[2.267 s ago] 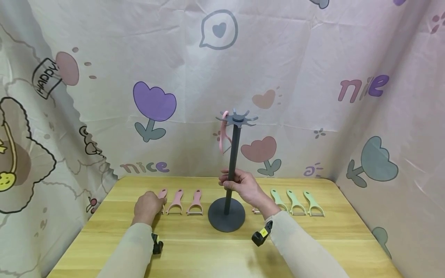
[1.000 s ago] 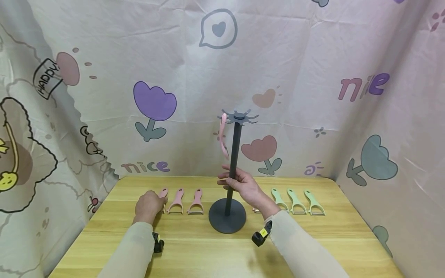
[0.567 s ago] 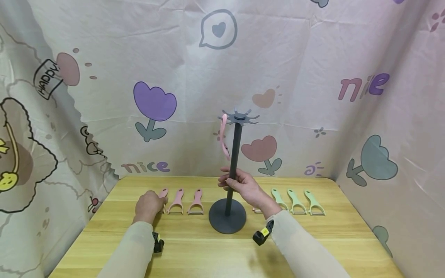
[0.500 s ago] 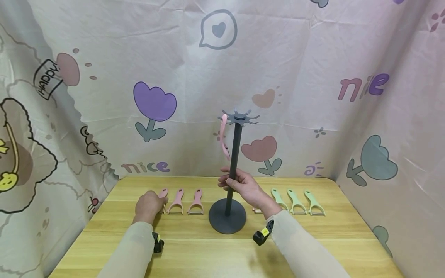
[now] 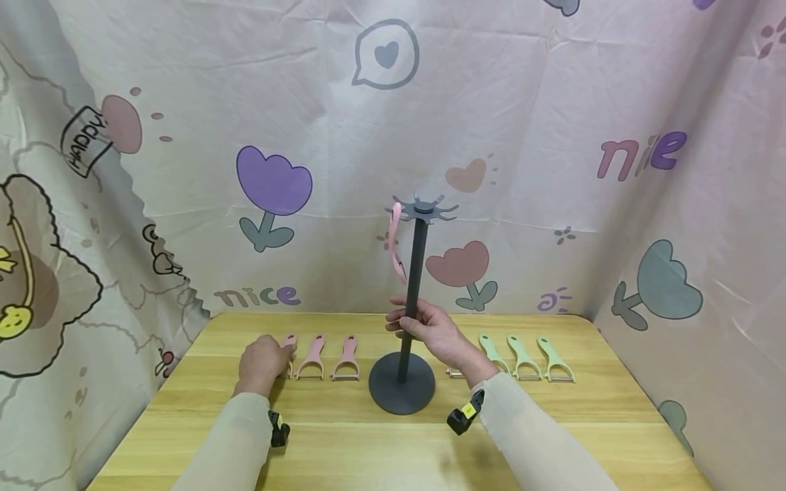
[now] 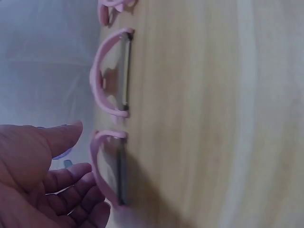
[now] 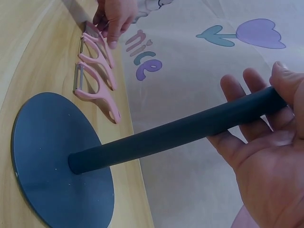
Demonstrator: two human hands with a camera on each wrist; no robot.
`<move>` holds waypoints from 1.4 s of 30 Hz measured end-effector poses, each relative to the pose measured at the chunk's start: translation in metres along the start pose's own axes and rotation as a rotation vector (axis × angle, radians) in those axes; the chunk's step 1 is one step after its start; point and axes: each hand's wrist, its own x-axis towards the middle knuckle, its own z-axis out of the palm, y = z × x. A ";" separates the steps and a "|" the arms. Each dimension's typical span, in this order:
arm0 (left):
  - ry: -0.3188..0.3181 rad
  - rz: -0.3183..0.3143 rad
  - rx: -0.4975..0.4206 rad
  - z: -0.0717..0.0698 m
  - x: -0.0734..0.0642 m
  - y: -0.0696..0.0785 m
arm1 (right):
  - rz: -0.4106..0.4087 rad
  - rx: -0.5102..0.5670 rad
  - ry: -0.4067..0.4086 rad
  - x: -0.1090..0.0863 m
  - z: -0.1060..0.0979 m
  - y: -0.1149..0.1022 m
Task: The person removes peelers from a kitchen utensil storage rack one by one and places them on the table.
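Observation:
A dark grey stand (image 5: pixel 416 266) with a round base and a ring of hooks on top is upright on the table. My right hand (image 5: pixel 437 334) holds its pole with thumb and fingers around it. One pink peeler (image 5: pixel 395 235) hangs by its handle from a hook on the left. At the left end of the row on the table, my left hand (image 5: pixel 263 363) is at a pink peeler (image 6: pixel 93 154), partly covering it in the head view. In the left wrist view, its thumb stands apart from the fingers, whose tips are right by the peeler's head.
Two more pink peelers, a middle one (image 5: pixel 314 351) and a right one (image 5: pixel 348 351), lie left of the base. Green peelers (image 5: pixel 519 351) lie to the right. My right wrist partly hides another peeler (image 5: pixel 454 372). A patterned curtain (image 5: pixel 522 102) encloses the table (image 5: pixel 368 450).
Since the earliest frame, the hanging peeler has turned more edge-on and the stand's top has shifted slightly right. Over the last second, both hands have stayed nearly still.

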 end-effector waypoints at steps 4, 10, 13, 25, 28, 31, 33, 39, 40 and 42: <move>0.022 0.052 -0.016 -0.007 -0.002 0.007 | 0.001 -0.011 0.001 0.000 0.000 -0.001; 0.076 0.126 -0.048 -0.023 -0.006 0.036 | 0.014 -0.027 0.028 -0.001 0.001 -0.002; 0.118 0.190 -0.077 -0.030 -0.011 0.054 | 0.008 -0.020 0.033 -0.001 0.002 -0.002; 0.160 0.330 -0.307 -0.057 -0.051 0.123 | -0.010 -0.007 0.041 0.000 0.002 0.002; 0.163 0.348 -0.370 -0.062 -0.061 0.137 | -0.010 -0.007 0.044 -0.001 0.001 0.003; 0.159 0.384 -0.436 -0.066 -0.068 0.150 | -0.014 -0.011 0.041 -0.001 0.001 0.003; 0.155 0.417 -0.486 -0.067 -0.071 0.157 | -0.016 -0.015 0.039 -0.001 0.001 0.003; 0.121 0.540 -0.652 -0.070 -0.077 0.174 | -0.014 -0.023 0.040 -0.001 0.000 0.005; 0.112 0.561 -0.682 -0.070 -0.077 0.176 | -0.014 -0.023 0.039 0.000 0.000 0.005; 0.093 0.591 -0.733 -0.070 -0.079 0.180 | -0.014 -0.023 0.038 -0.001 0.000 0.005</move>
